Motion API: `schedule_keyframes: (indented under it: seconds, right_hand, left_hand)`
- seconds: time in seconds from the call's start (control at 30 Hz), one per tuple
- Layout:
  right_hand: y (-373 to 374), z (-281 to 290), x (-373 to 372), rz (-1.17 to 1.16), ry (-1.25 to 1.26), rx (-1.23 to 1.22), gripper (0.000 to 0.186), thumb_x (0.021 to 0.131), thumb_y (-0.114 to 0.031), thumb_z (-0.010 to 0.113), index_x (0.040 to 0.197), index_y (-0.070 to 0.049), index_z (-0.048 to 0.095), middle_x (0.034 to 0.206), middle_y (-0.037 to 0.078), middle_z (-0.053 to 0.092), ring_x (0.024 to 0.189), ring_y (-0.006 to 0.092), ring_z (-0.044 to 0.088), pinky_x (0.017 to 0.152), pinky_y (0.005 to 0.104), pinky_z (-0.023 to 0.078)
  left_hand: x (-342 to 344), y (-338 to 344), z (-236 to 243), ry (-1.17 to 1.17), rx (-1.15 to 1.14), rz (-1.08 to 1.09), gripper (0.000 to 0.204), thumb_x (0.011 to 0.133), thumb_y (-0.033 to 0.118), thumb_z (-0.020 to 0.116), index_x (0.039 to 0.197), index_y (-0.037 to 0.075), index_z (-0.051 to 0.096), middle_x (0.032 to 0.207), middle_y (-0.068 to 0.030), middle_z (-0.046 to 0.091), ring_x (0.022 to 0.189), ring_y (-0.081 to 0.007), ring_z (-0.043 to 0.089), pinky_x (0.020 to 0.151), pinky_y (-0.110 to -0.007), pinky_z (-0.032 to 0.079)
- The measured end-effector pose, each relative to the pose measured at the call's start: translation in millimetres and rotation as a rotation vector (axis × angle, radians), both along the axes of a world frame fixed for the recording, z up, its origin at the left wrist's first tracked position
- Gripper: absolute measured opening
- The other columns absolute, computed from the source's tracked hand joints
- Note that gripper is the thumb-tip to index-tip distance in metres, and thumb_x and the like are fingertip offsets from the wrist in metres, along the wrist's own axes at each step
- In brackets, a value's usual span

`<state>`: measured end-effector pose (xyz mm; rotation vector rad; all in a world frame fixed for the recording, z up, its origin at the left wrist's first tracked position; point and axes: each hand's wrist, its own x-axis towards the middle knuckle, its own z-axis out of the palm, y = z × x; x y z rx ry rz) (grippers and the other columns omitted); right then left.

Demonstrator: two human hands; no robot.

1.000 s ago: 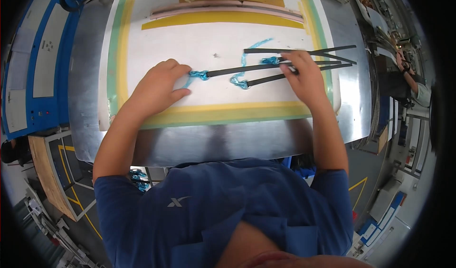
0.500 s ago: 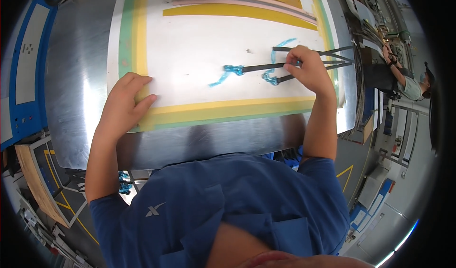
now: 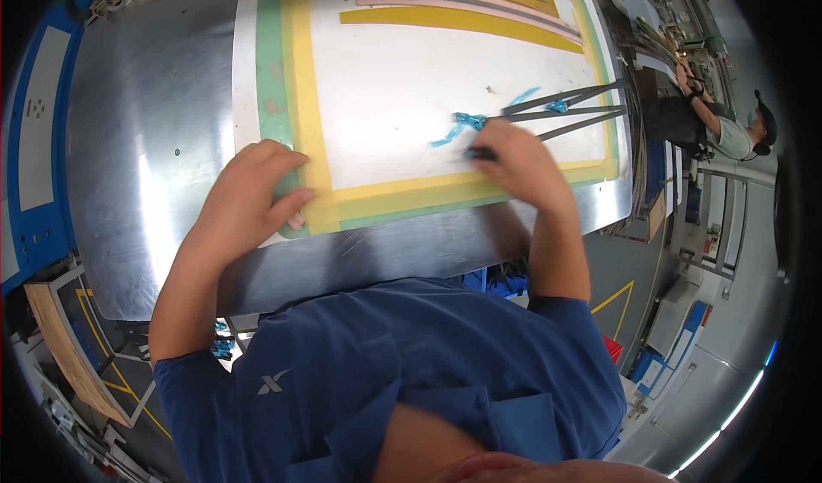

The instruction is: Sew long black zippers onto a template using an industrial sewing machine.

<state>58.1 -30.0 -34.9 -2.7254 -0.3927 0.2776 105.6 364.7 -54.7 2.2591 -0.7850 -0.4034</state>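
Observation:
My left hand (image 3: 253, 192) rests with fingers apart on the taped left border (image 3: 312, 183) of the white work board (image 3: 394, 72), holding nothing. On the board's right half, my right hand (image 3: 518, 162) is pinched on a black strap (image 3: 483, 153), blurred and partly hidden by the fingers. More black straps (image 3: 591, 91) fan out toward the right edge. Crinkled blue plastic pieces (image 3: 469, 120) lie at their ends, one just above my right fingers, another (image 3: 556, 106) farther right.
Yellow strips (image 3: 454, 25) and a pink strip (image 3: 462, 5) lie along the board's back, which sits on a steel table (image 3: 145, 123). A blue cabinet (image 3: 38, 132) stands left. A co-worker (image 3: 719, 128) works at the right; a wooden-sided frame (image 3: 68, 346) is at lower left.
My left hand has left the blue plastic for the left border. My right hand has moved down toward me with a strap. The view has shifted, the board sitting farther right.

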Motion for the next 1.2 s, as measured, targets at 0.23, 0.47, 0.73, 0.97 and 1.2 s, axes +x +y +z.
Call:
schedule_keyframes:
  seconds: [0.23,0.47,0.73,0.97,1.2]
  right_hand:
    - [106,5,-25,0.154,0.042,0.364,0.028,0.076,0.000,0.073,0.102,-0.004,0.064,0.104,0.013,0.066,0.092,0.0369,0.067,0.074,0.0430,0.057]
    - [109,20,-15,-0.009,-0.033,0.738,0.040,0.084,0.008,0.071,0.122,-0.004,0.071,0.108,0.010,0.064,0.074,0.0127,0.056,0.066,0.0254,0.048]
    - [119,31,8,-0.098,-0.049,0.725,0.040,0.088,-0.003,0.077,0.126,-0.005,0.068,0.121,0.013,0.067,0.071,0.0182,0.061,0.064,0.0299,0.051]
    - [119,34,26,-0.050,0.356,0.658,0.016,0.097,-0.009,0.071,0.111,-0.001,0.073,0.086,0.002,0.071,0.072,0.0067,0.056,0.066,0.0241,0.046]
    - [115,47,33,-0.255,0.291,0.910,0.012,0.098,-0.010,0.071,0.108,-0.002,0.070,0.079,-0.003,0.063,0.073,0.0026,0.053,0.064,0.0223,0.042]
  left_hand:
    - [-20,-53,-3,0.378,-0.421,-0.059,0.034,0.094,0.019,0.078,0.121,-0.001,0.069,0.104,-0.0151,0.073,0.091,-0.0232,0.072,0.080,-0.037,0.056]
    - [-26,-48,-6,0.819,-0.747,0.342,0.021,0.103,0.010,0.067,0.122,0.001,0.068,0.099,-0.0051,0.073,0.089,-0.0079,0.067,0.068,-0.021,0.051]
    - [-19,-43,-8,0.845,-0.992,0.347,0.039,0.102,0.005,0.064,0.141,0.002,0.059,0.110,-0.0046,0.070,0.096,-0.0070,0.066,0.057,-0.018,0.046]
    - [-22,-48,-4,0.825,-1.037,0.350,0.058,0.097,0.000,0.068,0.152,0.003,0.048,0.108,-0.0056,0.070,0.084,-0.0051,0.065,0.057,-0.017,0.045]
    - [-17,-41,12,0.820,-0.870,0.349,0.064,0.092,-0.004,0.070,0.152,0.004,0.048,0.104,-0.0058,0.070,0.083,-0.0051,0.064,0.059,-0.018,0.047]
